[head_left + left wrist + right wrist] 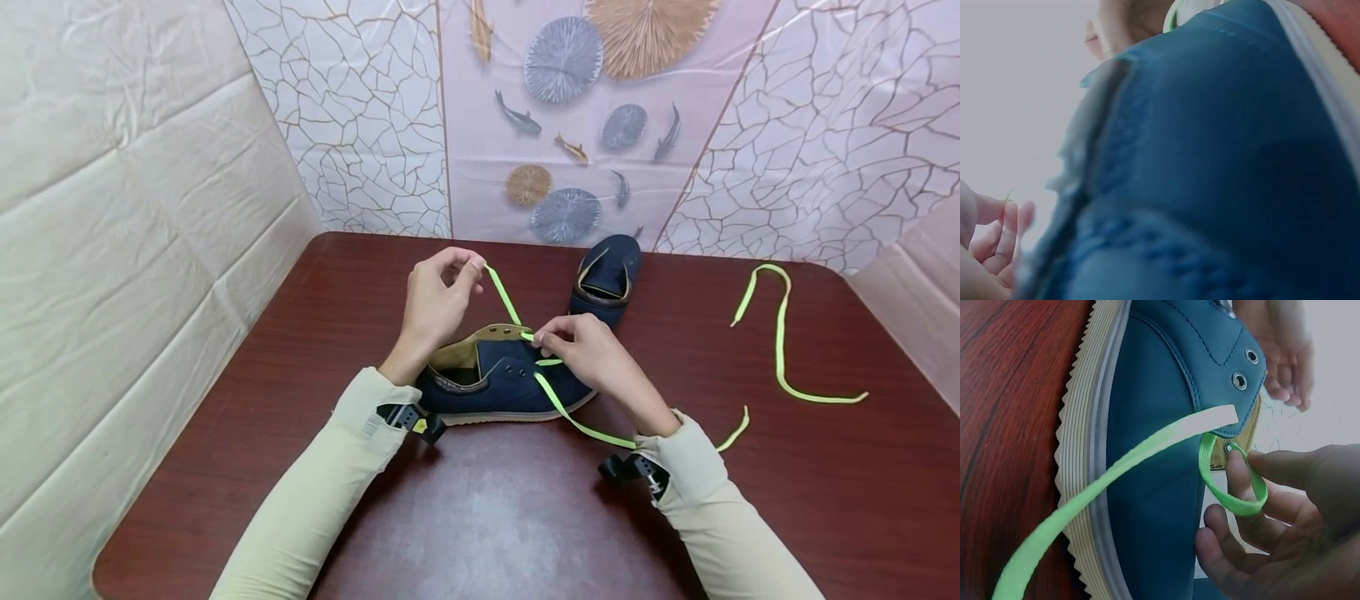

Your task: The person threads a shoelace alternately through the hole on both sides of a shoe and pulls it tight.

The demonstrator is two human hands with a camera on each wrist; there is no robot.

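Note:
A navy shoe (502,400) with a tan lining lies sideways on the table, toe to the right. A neon green shoelace (502,296) runs through its front eyelets. Above the far flap, my left hand (442,296) pinches one end of the lace between thumb and fingertips, with the lace slanting down to the shoe. My right hand (588,346) pinches the lace close to an eyelet of that flap. In the right wrist view, a small lace loop (1235,503) bends around the right fingertips. Another stretch of lace hangs over the near side onto the table.
A second navy shoe (607,279), with no lace visible in it, stands behind the first. To the right, a loose green shoelace (780,333) lies curved on the brown table (480,517). A patterned sheet (375,117) hangs behind the table's back edge.

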